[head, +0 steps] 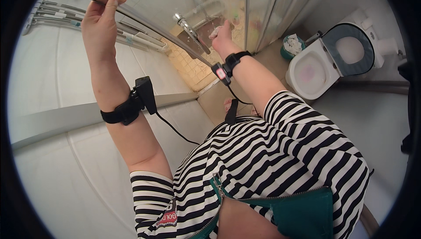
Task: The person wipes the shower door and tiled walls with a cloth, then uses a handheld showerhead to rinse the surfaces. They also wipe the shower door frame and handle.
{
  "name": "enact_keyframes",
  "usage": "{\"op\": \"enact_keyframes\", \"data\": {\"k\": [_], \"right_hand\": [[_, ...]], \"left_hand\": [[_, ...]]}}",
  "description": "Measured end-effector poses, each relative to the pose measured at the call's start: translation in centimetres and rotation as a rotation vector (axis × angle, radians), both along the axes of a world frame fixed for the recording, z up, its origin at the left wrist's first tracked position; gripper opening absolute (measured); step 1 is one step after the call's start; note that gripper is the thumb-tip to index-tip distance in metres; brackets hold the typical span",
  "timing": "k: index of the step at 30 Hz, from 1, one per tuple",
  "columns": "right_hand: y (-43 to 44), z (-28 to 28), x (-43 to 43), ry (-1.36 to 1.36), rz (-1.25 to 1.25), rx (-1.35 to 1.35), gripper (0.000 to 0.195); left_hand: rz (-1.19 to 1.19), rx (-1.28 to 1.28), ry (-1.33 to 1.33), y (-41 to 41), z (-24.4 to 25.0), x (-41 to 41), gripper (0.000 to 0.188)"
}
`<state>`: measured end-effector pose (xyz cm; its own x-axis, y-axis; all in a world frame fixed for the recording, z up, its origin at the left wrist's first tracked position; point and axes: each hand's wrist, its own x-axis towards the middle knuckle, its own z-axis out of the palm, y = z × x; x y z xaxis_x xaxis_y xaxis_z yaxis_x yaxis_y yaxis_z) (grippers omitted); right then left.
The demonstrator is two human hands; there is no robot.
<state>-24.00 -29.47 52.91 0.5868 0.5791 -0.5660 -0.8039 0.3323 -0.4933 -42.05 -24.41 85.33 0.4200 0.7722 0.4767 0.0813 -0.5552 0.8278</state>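
Observation:
My left hand [102, 18] is raised at the upper left, its fingers closed around the metal edge of a glass shower door [148, 26]. Near the picture's top middle, my right hand [224, 38] reaches to the glass and holds a crumpled whitish cloth or wad [215, 32]; the wad is partly hidden and small. A chrome door handle [190, 31] is between the two hands, nearer to the right one. Drops and streaks mark the glass panel. Both wrists wear black straps with small devices and cables.
A white toilet [310, 69] with its dark-rimmed seat cover raised stands at the right. Beside it is a teal waste bin [289, 56] filled with crumpled paper. Metal towel racks [59, 13] run along the left tiled wall. Yellowish floor tiles [197, 71] show behind the glass.

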Motion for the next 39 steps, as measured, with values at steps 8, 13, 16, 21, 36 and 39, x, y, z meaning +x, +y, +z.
{"op": "enact_keyframes", "data": {"k": [8,13,16,21,36,39], "right_hand": [[-2.8,19.3,0.4,0.433,0.333,0.567,0.026],[-2.7,12.8,0.5,0.202,0.254,0.249,0.016],[0.1,1.9,1.0,0.284,0.296,0.081,0.013],[1.5,-4.8,0.3,0.334,0.313,-0.101,0.012],[-4.1,3.2,1.5,-1.973,0.022,-0.299,0.055],[-6.8,-1.8,1.0,-1.861,0.289,-0.248,0.051]], "left_hand": [[0.027,0.02,0.026,0.7,0.1,-1.7,0.018],[0.011,0.006,0.002,1.3,-1.1,-1.1,0.02],[0.012,0.014,0.018,0.9,-0.6,-0.8,0.021],[-0.032,0.022,0.022,1.4,-0.4,-0.9,0.02],[0.033,-0.117,-0.074,-1.9,-10.4,0.1,0.012],[0.088,-0.218,-0.032,-2.8,-12.3,0.4,0.013]]}}
